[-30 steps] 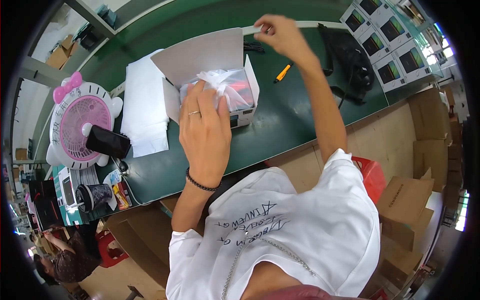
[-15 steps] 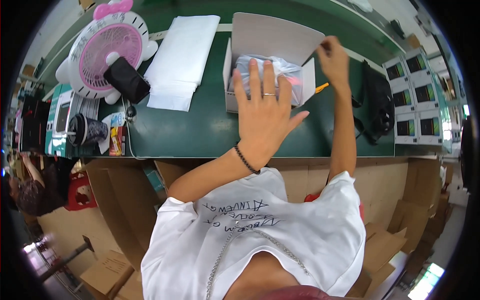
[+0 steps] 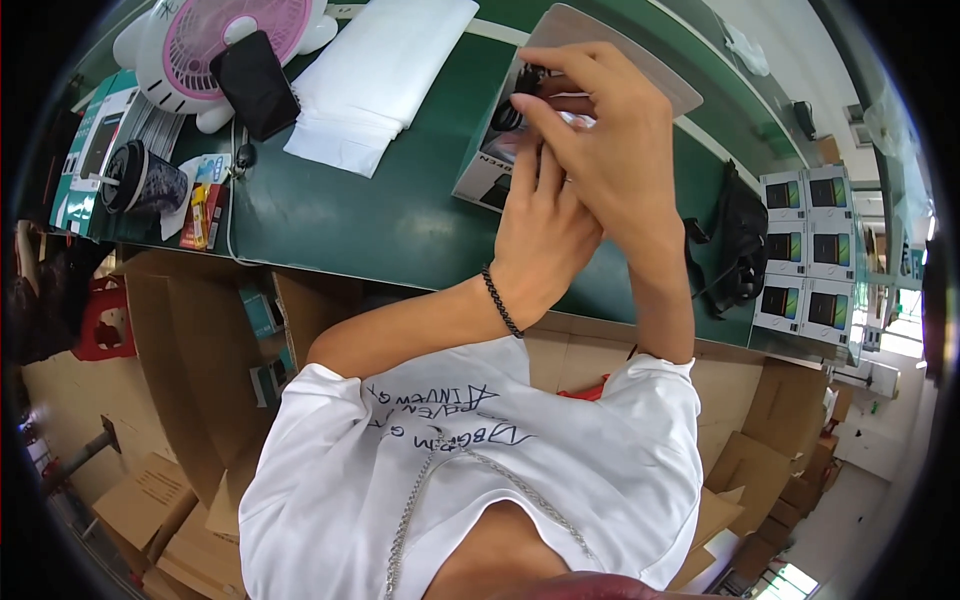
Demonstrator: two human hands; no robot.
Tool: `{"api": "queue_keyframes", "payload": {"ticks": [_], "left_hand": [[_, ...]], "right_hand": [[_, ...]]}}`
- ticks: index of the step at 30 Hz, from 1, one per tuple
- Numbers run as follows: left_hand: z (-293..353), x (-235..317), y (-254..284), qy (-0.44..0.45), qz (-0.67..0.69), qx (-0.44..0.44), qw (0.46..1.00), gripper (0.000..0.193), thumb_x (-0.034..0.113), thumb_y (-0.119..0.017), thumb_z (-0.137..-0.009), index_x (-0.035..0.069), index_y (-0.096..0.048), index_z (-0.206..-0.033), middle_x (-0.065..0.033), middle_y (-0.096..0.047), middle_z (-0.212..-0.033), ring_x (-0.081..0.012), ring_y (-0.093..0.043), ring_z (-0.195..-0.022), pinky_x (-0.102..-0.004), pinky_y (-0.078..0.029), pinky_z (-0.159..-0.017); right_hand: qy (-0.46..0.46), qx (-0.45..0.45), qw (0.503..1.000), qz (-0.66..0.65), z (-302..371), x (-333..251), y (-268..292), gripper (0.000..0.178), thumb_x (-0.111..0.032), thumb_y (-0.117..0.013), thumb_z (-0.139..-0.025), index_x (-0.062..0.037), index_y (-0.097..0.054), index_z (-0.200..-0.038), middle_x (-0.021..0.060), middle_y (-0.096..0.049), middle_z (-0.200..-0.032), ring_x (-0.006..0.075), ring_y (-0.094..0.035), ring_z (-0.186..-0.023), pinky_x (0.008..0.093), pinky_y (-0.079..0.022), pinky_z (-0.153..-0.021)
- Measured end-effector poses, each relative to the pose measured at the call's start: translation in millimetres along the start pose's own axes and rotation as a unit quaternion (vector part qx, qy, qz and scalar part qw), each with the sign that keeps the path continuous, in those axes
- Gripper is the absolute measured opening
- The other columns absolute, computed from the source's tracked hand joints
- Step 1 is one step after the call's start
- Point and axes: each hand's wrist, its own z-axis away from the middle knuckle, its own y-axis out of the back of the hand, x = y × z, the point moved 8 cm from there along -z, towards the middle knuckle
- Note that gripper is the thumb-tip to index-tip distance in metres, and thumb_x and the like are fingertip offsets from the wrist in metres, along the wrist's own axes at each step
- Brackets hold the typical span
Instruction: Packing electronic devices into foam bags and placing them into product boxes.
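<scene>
A small white carton (image 3: 484, 178) stands on the green table, its lid (image 3: 640, 50) raised at the back. My right hand (image 3: 625, 150) reaches over the carton, thumb and fingers closed on a black coiled cable (image 3: 508, 116) at its left side. Below and partly behind that hand, my left hand (image 3: 548, 225) has its fingers stretched out into the carton's opening. Its fingertips are partly hidden by the right hand. Both hands cover most of the contents; a bit of clear plastic wrapping shows between them.
White sheets (image 3: 375, 85) lie left of the carton. Farther left are a pink fan (image 3: 235, 55), a black phone (image 3: 255, 85) and a lidded cup (image 3: 145, 178). At right are a black bag (image 3: 735, 245) and stacked small boxes (image 3: 808, 250). Open cardboard cartons (image 3: 205, 370) stand below the table.
My right hand has come from the lid's right corner to the carton's left side and now holds the black cable. My left hand stays at the opening, now under it. The view has turned.
</scene>
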Motion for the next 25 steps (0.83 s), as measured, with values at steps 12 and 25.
{"api": "queue_keyframes", "payload": {"ticks": [12, 25], "left_hand": [[0.5, -5.5, -1.2, 0.006, -0.034, -0.019, 0.999, 0.059, 0.035, -0.071, -0.085, 0.005, -0.061, -0.136, -0.0218, -0.056, -0.136, -0.0429, -0.05, -0.127, -0.0584, -0.039, -0.11], [3.3, -6.7, -2.3, 0.003, 0.007, 0.007, 1.0, 0.062, 0.038, -0.071, -0.085, 0.006, -0.063, -0.137, -0.0218, -0.057, -0.139, -0.043, -0.05, -0.133, -0.0588, -0.033, -0.118]], "right_hand": [[-0.071, -0.111, 0.991, -0.023, 2.1, 13.4, -18.3, 0.023, -0.01, -0.079, -0.085, -0.0005, -0.074, -0.105, 0.0105, -0.074, -0.092, 0.0224, -0.073, -0.082, 0.0318, -0.058, -0.074], [0.11, -0.187, 0.959, 0.183, 6.7, -8.6, -14.8, 0.028, -0.005, -0.062, -0.089, -0.0035, -0.072, -0.115, 0.0119, -0.063, -0.107, 0.0313, -0.057, -0.103, 0.0401, -0.047, -0.092]]}}
